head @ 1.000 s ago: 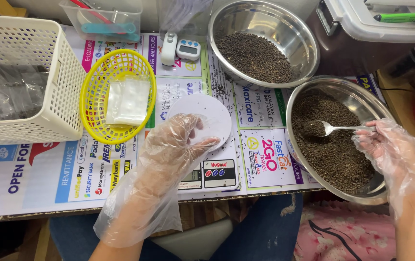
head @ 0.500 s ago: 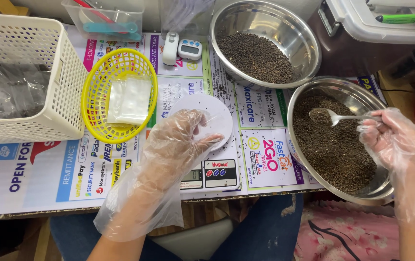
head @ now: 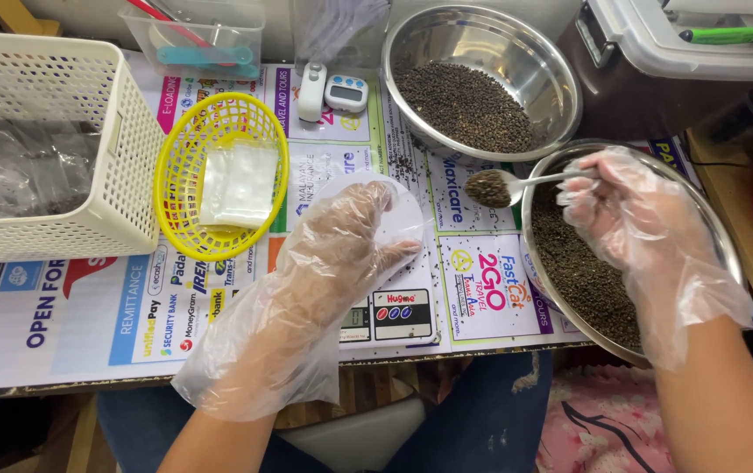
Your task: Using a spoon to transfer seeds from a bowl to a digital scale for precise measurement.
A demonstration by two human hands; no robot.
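My left hand (head: 332, 254), in a loose clear plastic glove, rests flat on the round white pan of a small scale (head: 398, 219), whose display shows below my fingers. In a matching glove, my right hand (head: 626, 210) holds a metal spoon (head: 503, 186) heaped with dark peppercorns. The spoon hangs over the table just left of the near steel bowl (head: 709, 236), which holds peppercorns. The spoon's bowl is about a hand's width right of the scale pan.
A second steel bowl (head: 534, 61) of peppercorns stands behind. A yellow round basket (head: 175, 175) holds small clear bags. A white square basket (head: 127, 131) sits at far left. A timer (head: 346, 92), a clear tub (head: 197, 35) and a lidded box (head: 657, 52) line the back.
My right hand has lifted the filled spoon out of the near bowl and carried it left toward the scale. My left hand has stayed on the scale pan.
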